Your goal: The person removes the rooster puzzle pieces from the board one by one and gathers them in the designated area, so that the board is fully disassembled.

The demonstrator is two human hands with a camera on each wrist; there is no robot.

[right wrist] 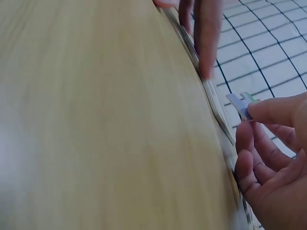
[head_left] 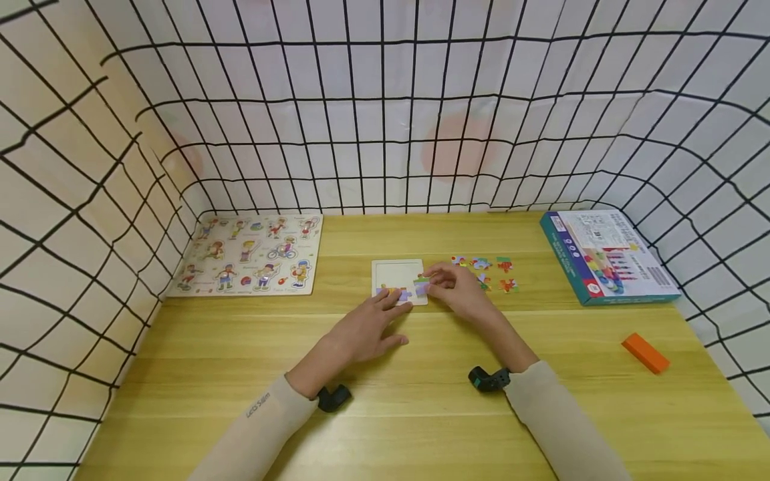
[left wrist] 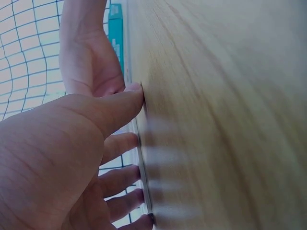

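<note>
Nearest, on the wooden table (head_left: 421, 401): left hand (head_left: 367, 331) lying flat, fingers spread and straight, tips touching the near edge of the white puzzle tray (head_left: 397, 274). Just beyond, right hand (head_left: 460, 287) pinching a jigsaw piece (head_left: 422, 286) between thumb and fingertips, right over the tray's near right corner. Loose jigsaw pieces (head_left: 490, 272) scattered just right of the tray. Off to the right, an orange block (head_left: 645, 353); farther back, a teal puzzle box (head_left: 607, 257). Far left, a wooden peg-puzzle board (head_left: 249, 255) against the gridded wall.
</note>
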